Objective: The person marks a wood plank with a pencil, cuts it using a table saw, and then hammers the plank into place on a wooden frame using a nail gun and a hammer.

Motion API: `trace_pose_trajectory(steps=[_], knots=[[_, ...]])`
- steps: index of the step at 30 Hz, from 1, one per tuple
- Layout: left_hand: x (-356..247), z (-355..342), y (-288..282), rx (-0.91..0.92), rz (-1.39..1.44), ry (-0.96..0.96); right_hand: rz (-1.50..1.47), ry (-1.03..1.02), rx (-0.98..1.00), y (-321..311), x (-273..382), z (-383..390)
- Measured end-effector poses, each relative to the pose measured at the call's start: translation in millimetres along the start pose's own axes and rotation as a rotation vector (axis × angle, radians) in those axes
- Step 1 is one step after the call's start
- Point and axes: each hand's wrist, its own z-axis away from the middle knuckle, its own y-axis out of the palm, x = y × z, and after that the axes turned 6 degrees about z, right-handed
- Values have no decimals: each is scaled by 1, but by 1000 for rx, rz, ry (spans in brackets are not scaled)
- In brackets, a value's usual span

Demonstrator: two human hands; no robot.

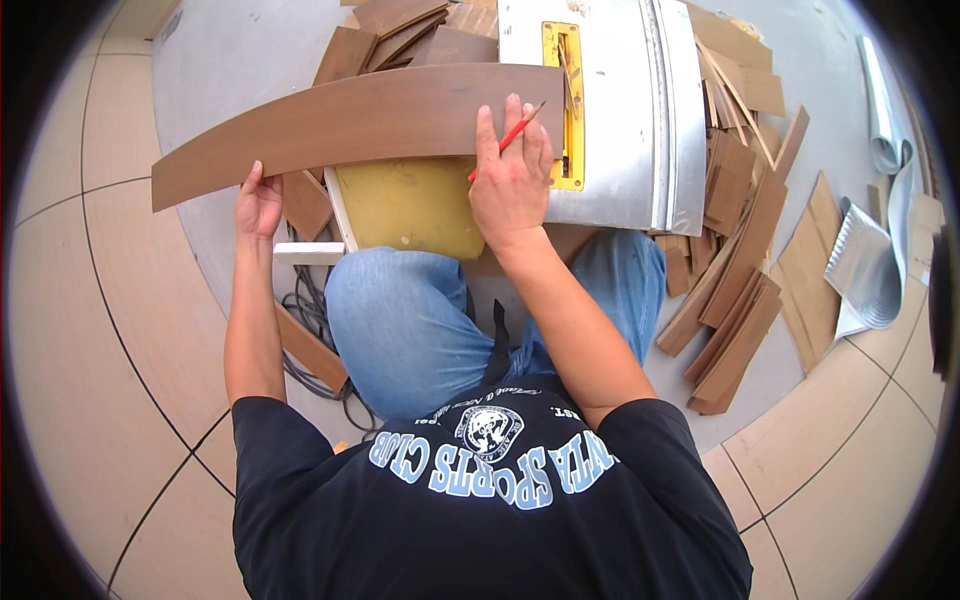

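Observation:
A long brown plank [360,118] lies sideways over the front of a metal saw table [610,200], its right end by the yellow slotted insert [567,50]. My left hand [259,205] grips the plank's lower edge toward its left end, thumb and fingers closed on it. My right hand [508,188] rests on the plank near the right end, fingers together, with a red pencil [518,128] held between them, pointing up and right. Below the plank is a yellowish panel [400,210] in a pale frame.
Piles of wooden offcuts [740,290] lie right of the saw and behind it. Coiled black cables [305,300] and a short white bar [305,253] are at left. My bent knees [385,310] are under the work. Crumpled silver foil sheeting [865,270] lies far right on the floor.

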Motion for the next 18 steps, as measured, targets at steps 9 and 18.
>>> trace_pose_trajectory(steps=[9,18], knots=[[-2,-4,-3,16,6,-26,18,4,9,2,0,1],[1,-6,-4,21,32,-18,12,13,25,1,-1,1]])
